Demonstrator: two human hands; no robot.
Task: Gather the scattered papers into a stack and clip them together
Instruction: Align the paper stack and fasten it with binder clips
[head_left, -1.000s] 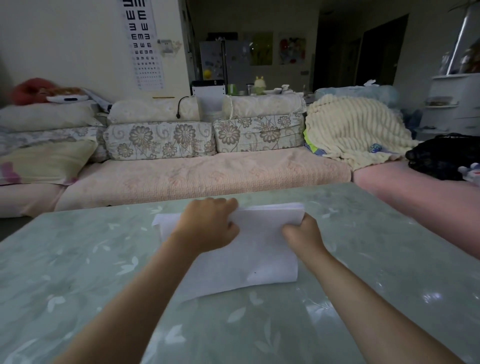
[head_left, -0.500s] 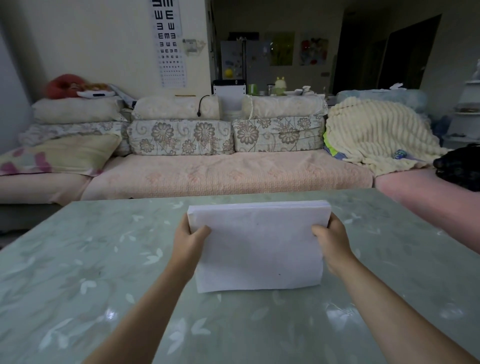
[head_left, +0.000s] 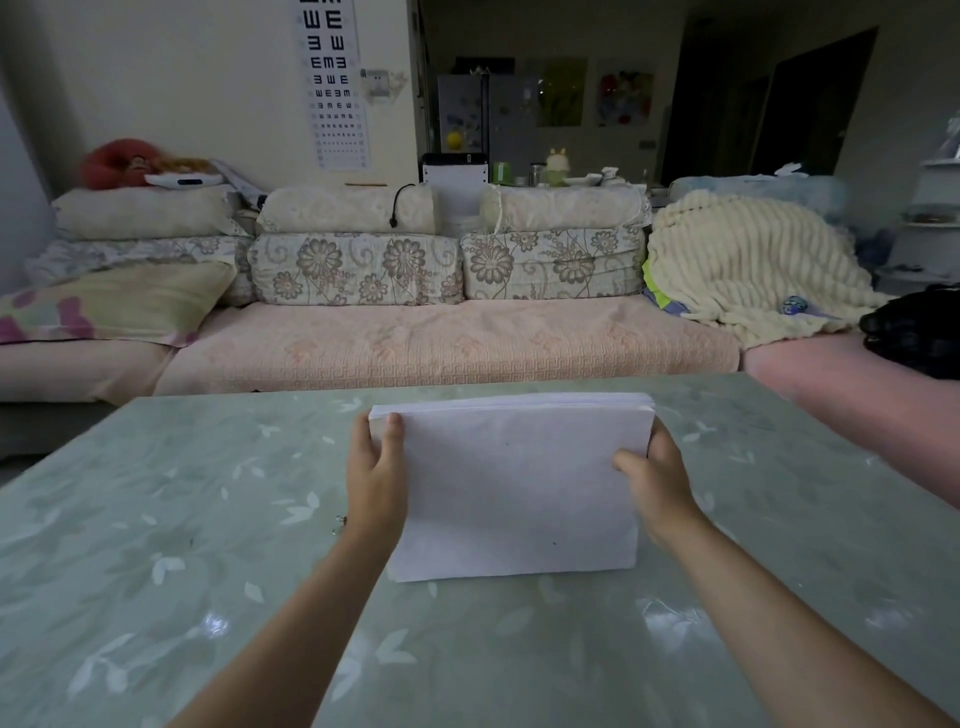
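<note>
Both hands grip the paper stack (head_left: 519, 483) upright on the table (head_left: 156, 519): left hand (head_left: 375, 478) at its left edge, right hand (head_left: 655, 480) at its right edge.

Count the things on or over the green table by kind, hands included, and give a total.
Hands: 2, the left hand and the right hand, each gripping a side of the paper stack.
Paper stacks: 1, standing on its lower edge on the table.
Clips: 1, a small clip lying by the left wrist, too small to tell its type.
Total: 4
</note>
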